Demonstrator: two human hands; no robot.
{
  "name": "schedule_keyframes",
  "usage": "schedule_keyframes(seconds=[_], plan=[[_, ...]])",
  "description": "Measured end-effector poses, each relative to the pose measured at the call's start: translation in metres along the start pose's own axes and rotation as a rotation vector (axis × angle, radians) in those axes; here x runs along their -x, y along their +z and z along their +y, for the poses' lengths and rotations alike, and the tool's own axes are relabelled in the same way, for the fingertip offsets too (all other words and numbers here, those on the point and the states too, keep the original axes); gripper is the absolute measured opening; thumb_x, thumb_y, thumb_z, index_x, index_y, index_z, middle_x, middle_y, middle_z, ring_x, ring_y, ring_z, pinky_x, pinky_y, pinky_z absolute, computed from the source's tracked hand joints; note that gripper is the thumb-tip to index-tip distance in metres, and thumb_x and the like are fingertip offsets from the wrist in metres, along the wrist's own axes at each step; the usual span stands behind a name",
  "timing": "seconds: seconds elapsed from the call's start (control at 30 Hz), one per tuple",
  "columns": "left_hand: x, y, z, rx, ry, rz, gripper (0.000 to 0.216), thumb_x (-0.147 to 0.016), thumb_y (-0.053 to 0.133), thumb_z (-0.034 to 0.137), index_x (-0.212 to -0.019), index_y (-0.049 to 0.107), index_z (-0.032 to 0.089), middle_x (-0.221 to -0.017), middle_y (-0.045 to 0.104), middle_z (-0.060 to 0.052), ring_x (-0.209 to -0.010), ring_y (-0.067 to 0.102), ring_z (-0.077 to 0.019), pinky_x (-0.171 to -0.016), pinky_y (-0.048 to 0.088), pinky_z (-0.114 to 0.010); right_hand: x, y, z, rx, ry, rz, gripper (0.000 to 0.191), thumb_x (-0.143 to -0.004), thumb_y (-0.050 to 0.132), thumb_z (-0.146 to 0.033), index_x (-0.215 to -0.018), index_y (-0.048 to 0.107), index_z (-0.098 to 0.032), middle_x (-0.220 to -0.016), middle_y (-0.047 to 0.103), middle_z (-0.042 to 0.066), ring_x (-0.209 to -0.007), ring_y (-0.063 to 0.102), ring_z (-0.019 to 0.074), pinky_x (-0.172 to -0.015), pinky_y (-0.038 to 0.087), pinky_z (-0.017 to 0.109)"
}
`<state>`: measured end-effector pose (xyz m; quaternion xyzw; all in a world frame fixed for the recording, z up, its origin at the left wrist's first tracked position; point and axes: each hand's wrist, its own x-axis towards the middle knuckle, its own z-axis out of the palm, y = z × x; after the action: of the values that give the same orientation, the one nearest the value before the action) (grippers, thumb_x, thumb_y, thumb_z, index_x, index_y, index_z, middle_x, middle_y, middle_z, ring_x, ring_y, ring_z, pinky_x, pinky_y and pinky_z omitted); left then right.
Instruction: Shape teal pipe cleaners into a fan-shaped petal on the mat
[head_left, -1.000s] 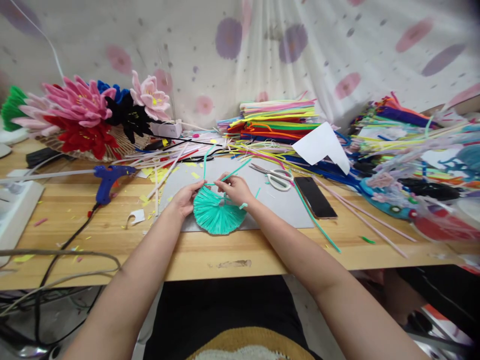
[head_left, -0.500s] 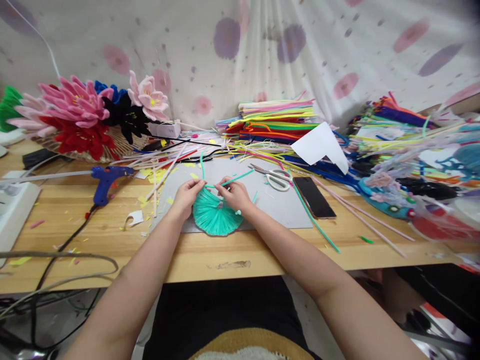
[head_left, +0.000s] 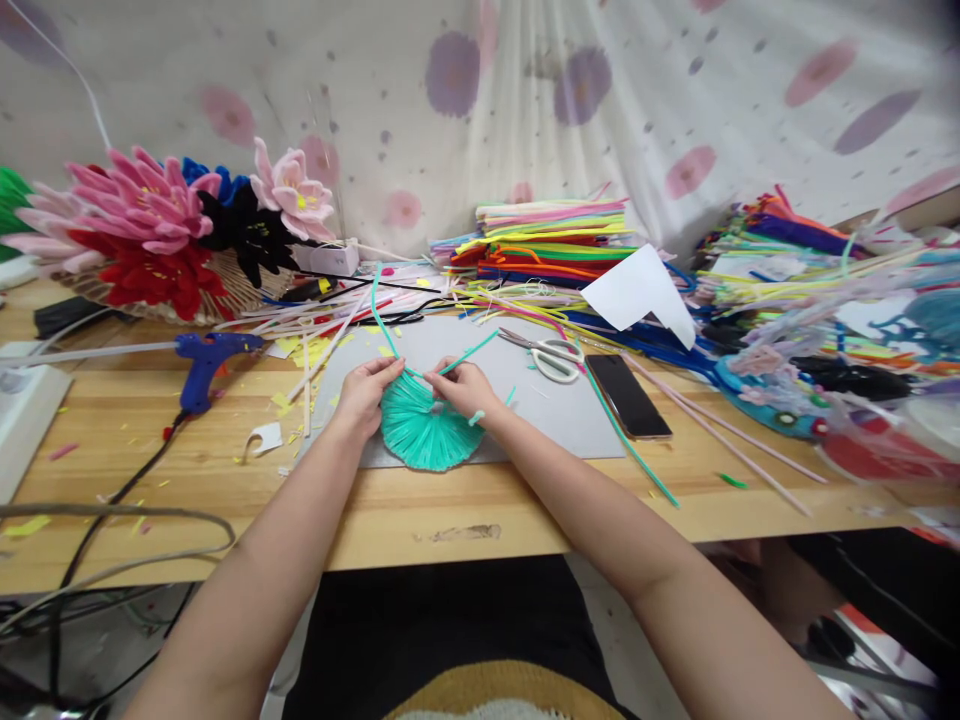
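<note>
From the head view, both hands are working at the middle of the tabletop [head_left: 450,510]. The left hand [head_left: 366,392] is closing its fingers on the upper left edge of a teal fan [head_left: 424,435] made of pipe cleaners, and the right hand [head_left: 463,388] is pinching the fan's top just beside it, so the fingertips of the two are nearly meeting. The fan is lying flat on a grey mat [head_left: 540,405] near the front edge, spreading toward the person. Two loose teal stems [head_left: 379,315] are sticking up from where the hands are gripping, one curving away to the left, the other slanting right.

To the far left, a wicker basket [head_left: 241,285] is holding a bunch of pipe-cleaner flowers [head_left: 146,205]: pink, red, black and blue, crowding over its rim. A blue glue gun [head_left: 201,358] is lying in front of it, its cord trailing off the tabletop.

Scissors [head_left: 553,353] and a dark phone [head_left: 628,396] are resting at the mat's right side. Behind them a stack of coloured pipe cleaners [head_left: 551,240] is sitting against the curtain, with a white paper sheet [head_left: 637,288] leaning beside it.
</note>
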<state>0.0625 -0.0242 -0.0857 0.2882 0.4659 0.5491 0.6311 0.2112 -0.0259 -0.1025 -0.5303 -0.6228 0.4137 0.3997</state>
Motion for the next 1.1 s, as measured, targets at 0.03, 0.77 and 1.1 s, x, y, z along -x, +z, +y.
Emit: schedule_keyframes(seconds=[0.03,0.77,1.1], plan=[[0.001,0.000,0.001,-0.002,-0.001,-0.033,0.029,-0.044,0.082,0.018,-0.065,0.062,0.013,-0.053,0.060,0.002,-0.047,0.053,-0.0083,-0.048,0.041,-0.020,-0.003,0.000,0.000,-0.084,0.078,-0.011,0.014,-0.076,0.058,-0.028,-0.070,0.055,-0.016,-0.050,0.054,-0.005,-0.046,0.049,0.0065,-0.049,0.036,0.018],[-0.003,-0.006,-0.007,-0.178,0.163,-0.319,0.028,-0.052,0.079,0.026,-0.065,0.056,0.017,-0.060,0.058,0.005,-0.055,0.049,-0.0068,-0.053,0.038,-0.018,-0.008,0.007,-0.020,-0.130,0.226,-0.070,0.023,-0.072,0.057,-0.025,-0.053,0.048,-0.015,-0.043,0.042,-0.008,-0.043,0.036,0.0047,-0.045,0.028,0.019],[-0.005,-0.004,-0.013,-0.232,0.221,-0.194,0.028,-0.053,0.078,0.034,-0.069,0.065,0.016,-0.065,0.061,0.003,-0.060,0.051,-0.0084,-0.057,0.039,-0.019,0.000,0.001,-0.023,-0.157,0.182,-0.029,0.010,-0.073,0.059,-0.021,-0.078,0.059,-0.012,-0.057,0.052,-0.005,-0.048,0.044,0.0043,-0.047,0.036,0.017]])
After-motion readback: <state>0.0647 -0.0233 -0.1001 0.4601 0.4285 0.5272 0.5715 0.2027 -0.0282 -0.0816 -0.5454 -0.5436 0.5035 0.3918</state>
